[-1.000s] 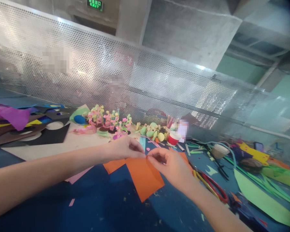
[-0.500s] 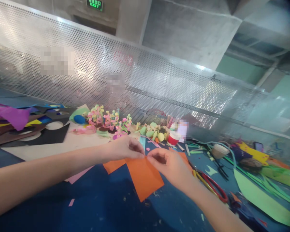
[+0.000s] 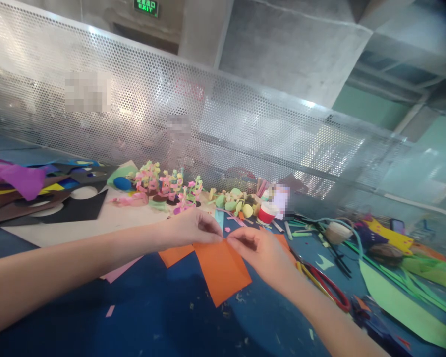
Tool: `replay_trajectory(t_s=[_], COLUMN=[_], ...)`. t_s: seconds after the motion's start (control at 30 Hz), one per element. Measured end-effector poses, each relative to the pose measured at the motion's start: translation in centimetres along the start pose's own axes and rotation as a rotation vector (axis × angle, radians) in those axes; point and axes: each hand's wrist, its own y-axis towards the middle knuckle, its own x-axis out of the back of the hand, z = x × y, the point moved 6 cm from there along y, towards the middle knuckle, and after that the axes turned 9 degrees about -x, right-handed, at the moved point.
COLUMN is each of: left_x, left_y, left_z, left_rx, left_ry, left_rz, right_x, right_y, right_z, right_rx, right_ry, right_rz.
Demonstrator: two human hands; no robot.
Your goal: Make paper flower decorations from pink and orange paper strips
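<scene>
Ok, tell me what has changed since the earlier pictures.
Very little: the orange paper has shifted slightly, its lowest corner now a touch higher in the picture. No grasp or release is visible. The left hand and right hand stay pinched together at its top edge, and the scissors and the red and white cup lie where they were.

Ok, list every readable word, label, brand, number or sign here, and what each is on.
"EXIT": on the green sign; the characters above it are partly cut off.
Red marks at the mesh: too blurred to read.
Lit screen by the cup: pixelated, unreadable.
Orange paper: no text visible.
</scene>
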Motion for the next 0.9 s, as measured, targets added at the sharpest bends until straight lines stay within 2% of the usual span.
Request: replay_trajectory(t_s=[0.27,0.6,0.73,0.9], left_x=[0.0,0.0,-0.5,-1.4], left_y=[-0.2,-0.2,-0.5,-0.9], left_z=[-0.4,-0.1,1.8,4.7], left_rx=[0.043,0.034,0.139,0.258], left_ry=[0.034,0.045,-0.012,-0.139], left_rz=[0.071,0.065,0.151,0.276], right_x=[-0.3,-1.3,-3.2,-5.4], right_y=[-0.1,0.4,0.7,0.7], right_z=[-0.1,-1.2,-2.8,-5.3], right_rx=[-0.022,-0.033,-0.072,-0.217], right_ry=[-0.005,0.009,0.076,0.226], right_rz=[-0.004,0.054,0.11,0.2])
